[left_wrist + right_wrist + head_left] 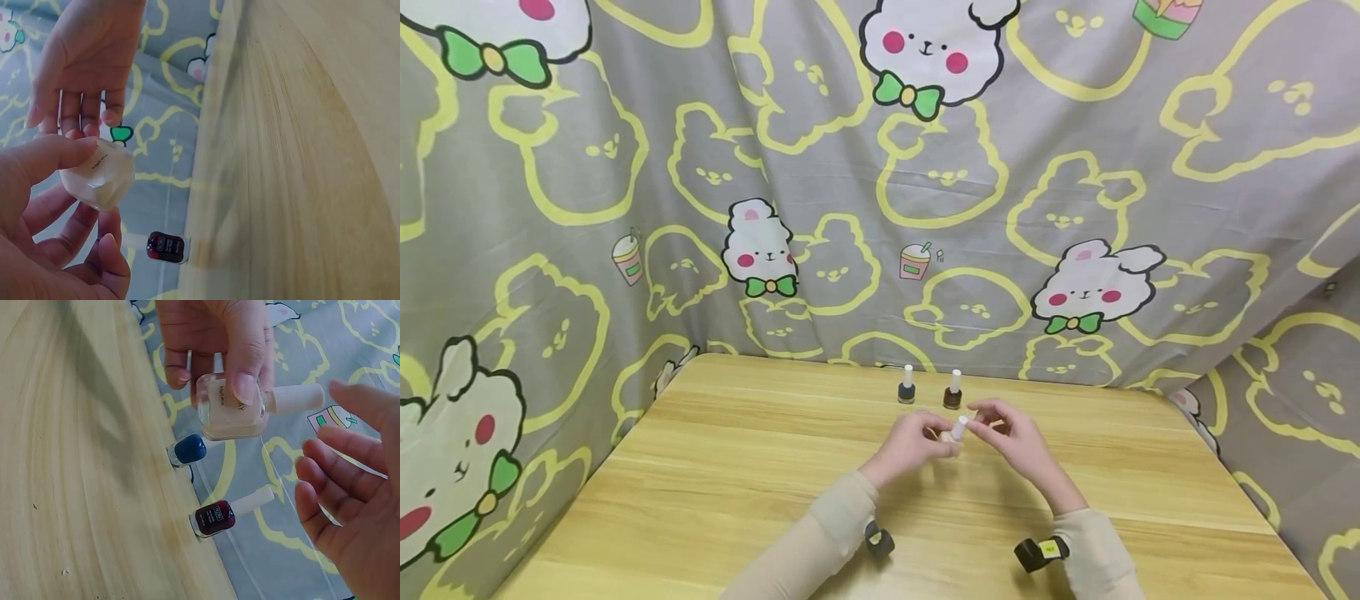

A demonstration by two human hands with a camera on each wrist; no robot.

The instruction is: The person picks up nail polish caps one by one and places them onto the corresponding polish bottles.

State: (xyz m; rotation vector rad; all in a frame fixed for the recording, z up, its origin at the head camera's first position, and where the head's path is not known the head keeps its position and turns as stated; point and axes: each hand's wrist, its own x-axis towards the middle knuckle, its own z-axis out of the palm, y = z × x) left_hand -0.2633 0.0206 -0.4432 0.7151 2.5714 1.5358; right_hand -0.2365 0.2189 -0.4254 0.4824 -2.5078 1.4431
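A nail polish bottle with a pale, creamy-pink body and a white cap (231,419) is held above the table by my left hand (916,443). In the right wrist view, the left thumb lies over the bottle's label, and the other fingers are behind it. My right hand (359,481) is beside the white cap with its fingers loosely spread, and a small gap seems to separate them from the cap. Behind the hands stand a dark blue nail polish bottle (906,392) and a dark red one (952,397), both upright with white caps.
The wooden table (737,467) reaches back to a grey curtain (842,183) printed with yellow outlines and white cartoon animals. More curtain hangs along the left and right sides. The two standing bottles are close to the table's far edge.
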